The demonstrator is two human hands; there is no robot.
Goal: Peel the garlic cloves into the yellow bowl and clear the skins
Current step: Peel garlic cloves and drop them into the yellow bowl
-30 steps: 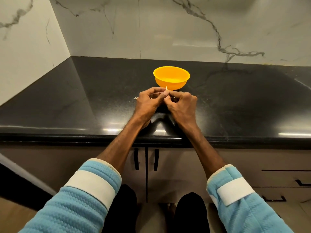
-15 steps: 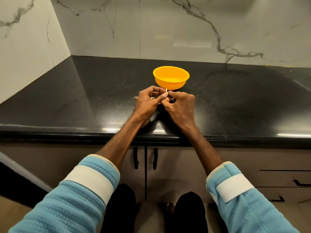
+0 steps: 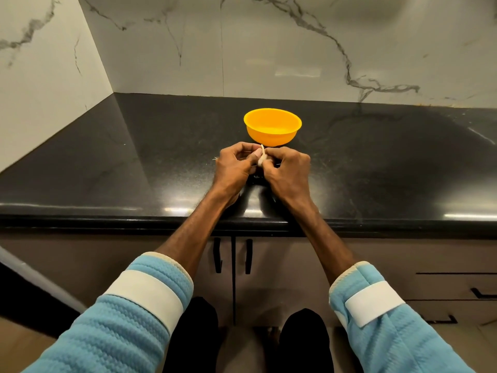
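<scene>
Marble wall point(image 3: 269, 49): rises behind the yellow bowl.
Black worktop point(image 3: 134, 162): carries the yellow bowl, glossy.
Yellow bowl point(image 3: 271, 138): upright on the worktop, mouth up; contents not discernible.
Left hand point(image 3: 234, 165) and right hand point(image 3: 289, 170): just in front of the bowl on its near side, knuckles almost meeting, fingers curled, both pinching one garlic clove point(image 3: 261, 161) between them.
Garlic clove: pale, held above the worktop, just short of the bowl's near wall.
Skin strip point(image 3: 262, 149): thin, stands up from the clove toward the bowl. Which fingers hold it: cannot tell.
</scene>
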